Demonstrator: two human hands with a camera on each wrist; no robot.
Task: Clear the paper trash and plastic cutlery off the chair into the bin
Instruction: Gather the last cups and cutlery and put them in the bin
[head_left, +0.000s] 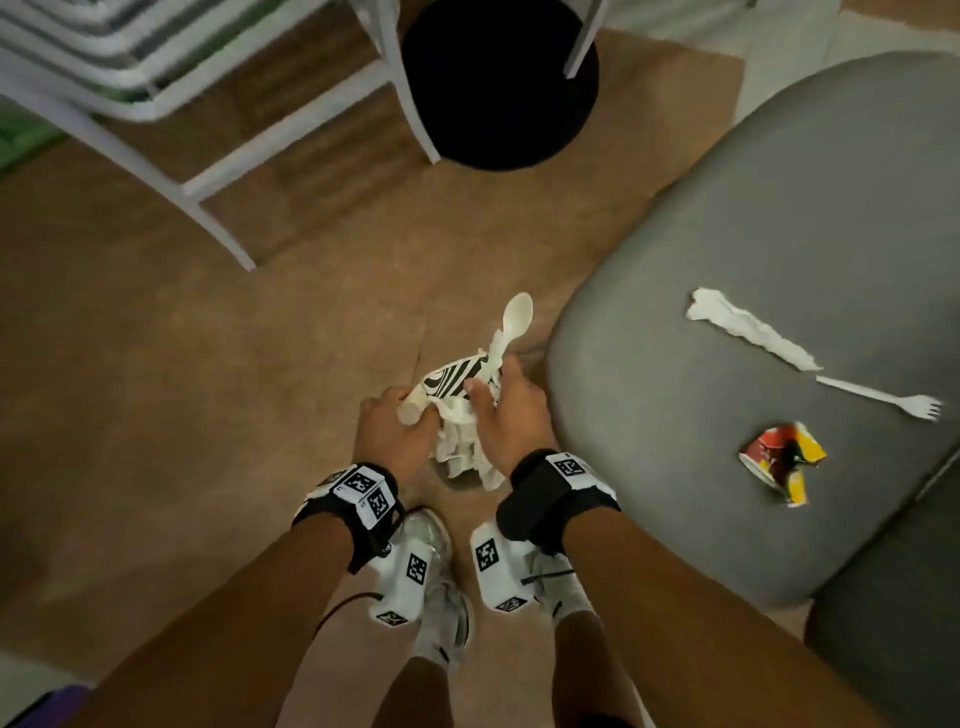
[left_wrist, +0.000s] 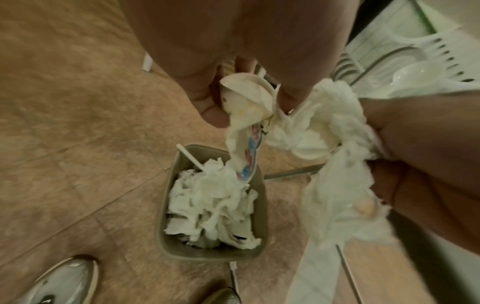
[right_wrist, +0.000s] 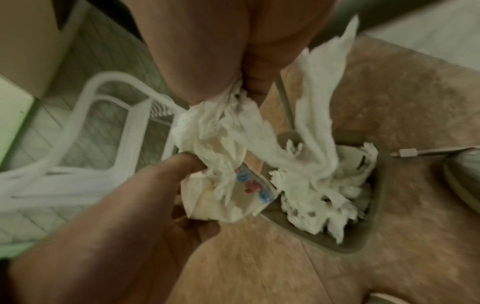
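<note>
Both hands hover close together over a beige bin (left_wrist: 182, 254) on the floor, which is stuffed with white tissue (left_wrist: 215, 205). My left hand (head_left: 410, 410) grips a crushed paper cup (left_wrist: 244, 98) with a printed rim. My right hand (head_left: 488, 389) grips a wad of white tissue (right_wrist: 228, 127) together with a white plastic spoon (head_left: 511, 322) that sticks up past the fingers. On the grey chair seat (head_left: 779, 208) to the right lie a torn tissue strip (head_left: 748, 327), a white plastic fork (head_left: 883, 397) and a crushed colourful cup (head_left: 779, 460).
White plastic chairs (head_left: 156, 104) stand at the back left, and a round black stool seat (head_left: 498, 83) behind the bin. My white shoes (head_left: 431, 545) are right behind the bin on the tan tiled floor. A cable end (left_wrist: 233, 267) lies beside it.
</note>
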